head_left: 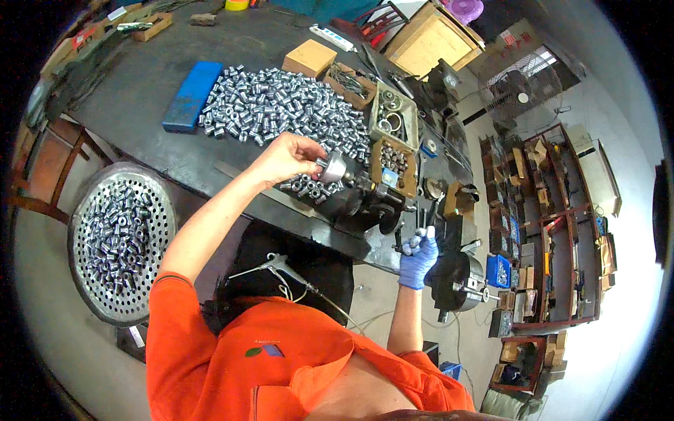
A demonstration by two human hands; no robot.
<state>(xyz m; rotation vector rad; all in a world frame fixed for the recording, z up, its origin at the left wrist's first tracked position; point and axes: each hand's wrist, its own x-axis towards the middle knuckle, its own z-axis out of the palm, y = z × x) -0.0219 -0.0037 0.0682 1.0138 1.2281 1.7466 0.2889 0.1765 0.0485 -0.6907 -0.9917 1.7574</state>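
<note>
My bare left hand (pixel 291 158) is closed, thumb and fingers pinching a small metal bushing (pixel 321 163) at the face of a round silver chuck (pixel 335 168). The fingers cover part of the bushing. Behind the chuck is a dark bench-mounted spindle machine (pixel 368 203). To the right, my right hand (pixel 419 258) wears a blue glove with greyish fingertips. Its fingers are curled beside the machine's dark levers; what they grip is hidden. Loose bushings (pixel 309 188) lie under and beside the chuck, and a large pile of shiny bushings (pixel 281 105) spreads over the dark bench beyond.
A perforated metal basket (pixel 163 203) with more bushings stands at left. Around the pile are a blue box (pixel 193 97), a wooden block (pixel 309 57) and trays of rings (pixel 414 130) and small parts (pixel 407 184). An air gun (pixel 277 263) hangs below the bench edge. Shelving (pixel 562 245) and a fan (pixel 521 95) are at right.
</note>
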